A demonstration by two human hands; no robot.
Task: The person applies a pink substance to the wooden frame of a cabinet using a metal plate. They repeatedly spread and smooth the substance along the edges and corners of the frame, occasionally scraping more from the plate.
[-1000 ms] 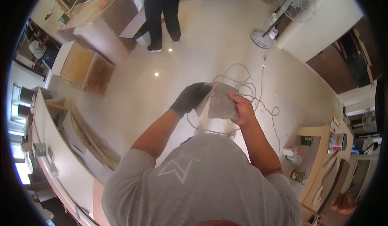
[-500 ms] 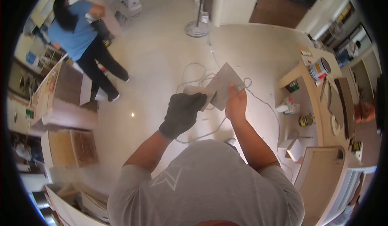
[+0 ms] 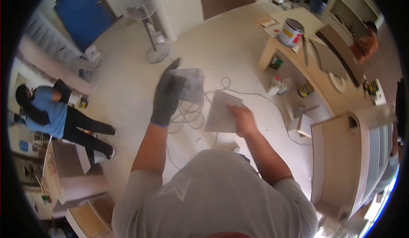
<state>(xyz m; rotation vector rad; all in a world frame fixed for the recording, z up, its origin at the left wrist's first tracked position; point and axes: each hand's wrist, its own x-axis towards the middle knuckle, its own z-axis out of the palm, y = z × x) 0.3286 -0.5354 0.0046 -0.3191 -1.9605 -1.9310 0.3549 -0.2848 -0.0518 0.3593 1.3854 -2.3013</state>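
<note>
Sheets of grey material are held one in each hand, both in the air above the pale floor [image 3: 128, 89] and clear of each other. The left hand [image 3: 166, 95], in a dark grey glove with a blue cuff, is raised at arm's length with its fingers clamped on the left edge of the far grey sheet [image 3: 194, 84]. That sheet is blurred, so its surface cannot be made out. The bare right hand [image 3: 242, 119] is lower and closer to the body. It pinches the right edge of the near grey sheet [image 3: 219, 112], with the thumb on top, and the sheet lies flat and slightly tilted.

Below both sheets a white cable [image 3: 187, 112] lies in loose coils on the floor, and one strand trails off to the right. A pedestal fan [image 3: 156, 53] stands on the floor beyond the left hand, in front of a blue door [image 3: 83, 12].

To the right stands a wooden bench [image 3: 330, 95] with a paint can [image 3: 291, 31] near its far corner and curved boards along its top. Small tins and bottles [image 3: 294, 88] sit on the floor under its front edge. A pale cabinet [image 3: 336, 161] stands near the right elbow. Another person in a blue shirt [image 3: 47, 110] stands well apart at the left.
</note>
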